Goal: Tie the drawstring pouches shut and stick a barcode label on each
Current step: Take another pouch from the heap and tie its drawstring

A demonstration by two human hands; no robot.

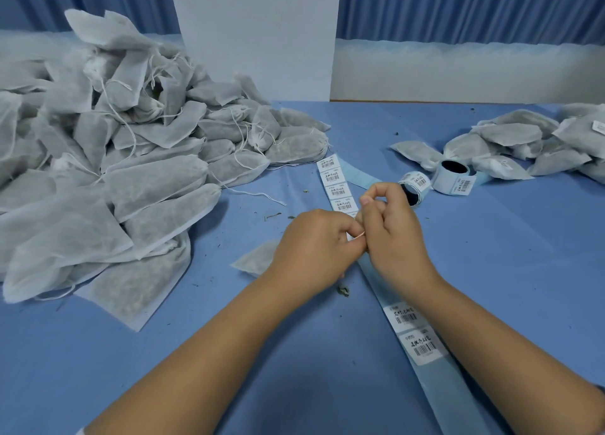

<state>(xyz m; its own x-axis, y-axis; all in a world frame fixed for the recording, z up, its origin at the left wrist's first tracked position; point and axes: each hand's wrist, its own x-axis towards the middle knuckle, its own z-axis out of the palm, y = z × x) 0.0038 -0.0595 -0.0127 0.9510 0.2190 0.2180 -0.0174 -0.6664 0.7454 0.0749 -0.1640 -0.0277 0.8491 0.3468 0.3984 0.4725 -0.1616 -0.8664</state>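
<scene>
My left hand (314,239) and right hand (391,235) meet fingertip to fingertip over the blue desk (491,254), fingers curled, pinching a small pale piece (356,236) between them; whether it is string or label I cannot tell. One pouch (257,258) lies flat on the desk, partly hidden under my left hand. The label strip (413,336) runs beneath my right wrist toward two label rolls (453,176). A big heap of pouches (114,146) sits at my left, and a smaller heap (523,140) far right.
</scene>
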